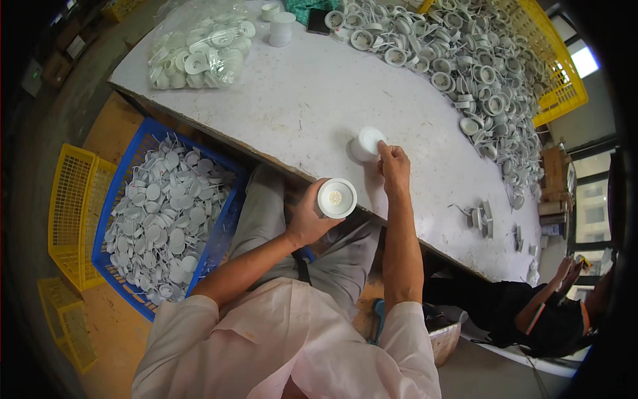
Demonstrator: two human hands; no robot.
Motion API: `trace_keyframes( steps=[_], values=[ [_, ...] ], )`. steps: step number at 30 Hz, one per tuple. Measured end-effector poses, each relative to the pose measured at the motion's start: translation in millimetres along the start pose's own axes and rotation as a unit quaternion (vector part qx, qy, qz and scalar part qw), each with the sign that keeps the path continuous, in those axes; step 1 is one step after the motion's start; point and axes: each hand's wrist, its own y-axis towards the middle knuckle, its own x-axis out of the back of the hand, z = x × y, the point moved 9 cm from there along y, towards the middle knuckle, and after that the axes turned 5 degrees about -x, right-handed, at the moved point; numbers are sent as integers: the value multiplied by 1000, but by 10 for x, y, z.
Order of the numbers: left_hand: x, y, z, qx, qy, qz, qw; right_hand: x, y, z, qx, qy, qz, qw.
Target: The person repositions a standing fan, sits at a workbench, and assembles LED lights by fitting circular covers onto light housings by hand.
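Observation:
My left hand [311, 216] is wrapped round a white round LED lamp housing [337, 199] just off the table's front edge. The housing's open face is turned up, and a cluster of yellowish LEDs shows at its middle. Over the tabletop, my right hand [395, 165] has its fingers pinched at the right rim of a white round cover [369, 139]. That cover looks like the top of a short stack; I cannot tell whether it is lifted.
A clear bag of white cups [199, 56] lies at the back left beside stacked white discs [282, 30]. Wired lamp parts [458, 66] are heaped along the right. A blue basket [106, 256] of wired discs stands left. Another person [541, 309] works at right.

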Motion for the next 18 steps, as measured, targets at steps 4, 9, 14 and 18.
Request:
trace_keyframes(
  steps=[4,9,14,18],
  values=[
    [-29,-20,14,2,4,9,1000,84,-24,-81,-19,80,0,997],
    [-21,-43,12,12,29,12,999,167,-143,-151,-40,197,14,980],
    [-15,-29,112,27,6,10,1000,187,-392,-138,-30,273,27,961],
    [-14,37,112,30,9,3,1000,153,-586,-191,-44,295,32,954]
  ],
)
